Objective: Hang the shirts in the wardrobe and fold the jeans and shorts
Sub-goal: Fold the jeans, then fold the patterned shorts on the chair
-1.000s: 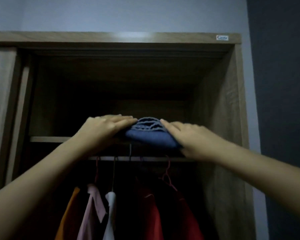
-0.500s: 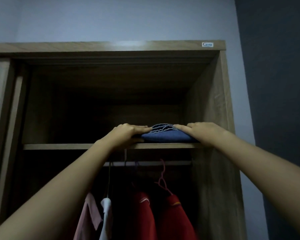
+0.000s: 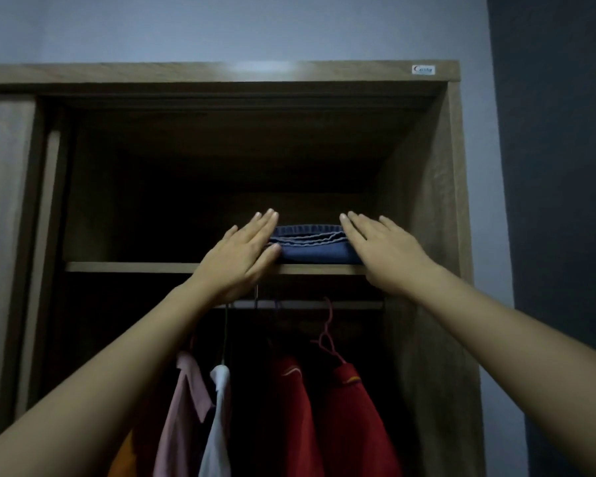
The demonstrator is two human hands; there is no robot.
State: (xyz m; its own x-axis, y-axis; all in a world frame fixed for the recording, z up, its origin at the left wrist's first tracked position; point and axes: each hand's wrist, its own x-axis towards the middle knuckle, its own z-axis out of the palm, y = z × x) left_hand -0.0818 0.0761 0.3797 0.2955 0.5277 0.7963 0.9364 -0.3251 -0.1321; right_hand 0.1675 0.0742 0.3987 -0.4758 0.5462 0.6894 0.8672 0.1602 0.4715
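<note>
A folded stack of blue denim (image 3: 312, 244) lies on the wardrobe's upper shelf (image 3: 128, 267), toward its right end. My left hand (image 3: 241, 256) rests flat against the stack's left side, fingers stretched out. At the stack's right side my right hand (image 3: 384, 251) is also flat with straight fingers. Neither hand grips the cloth. Under the shelf, shirts hang from a rail (image 3: 351, 304): a pink one (image 3: 183, 411), a white one (image 3: 217, 418) and two red ones (image 3: 344, 418).
The wardrobe's right wall (image 3: 430, 270) stands close beside my right hand. A sliding door (image 3: 4, 253) covers the left part. The shelf's left half is dark and bare. An orange garment (image 3: 124, 459) shows at the bottom left.
The denim stack has gone from being held above the rail onto the shelf. My fingers have straightened and both hands now lie flat beside it.
</note>
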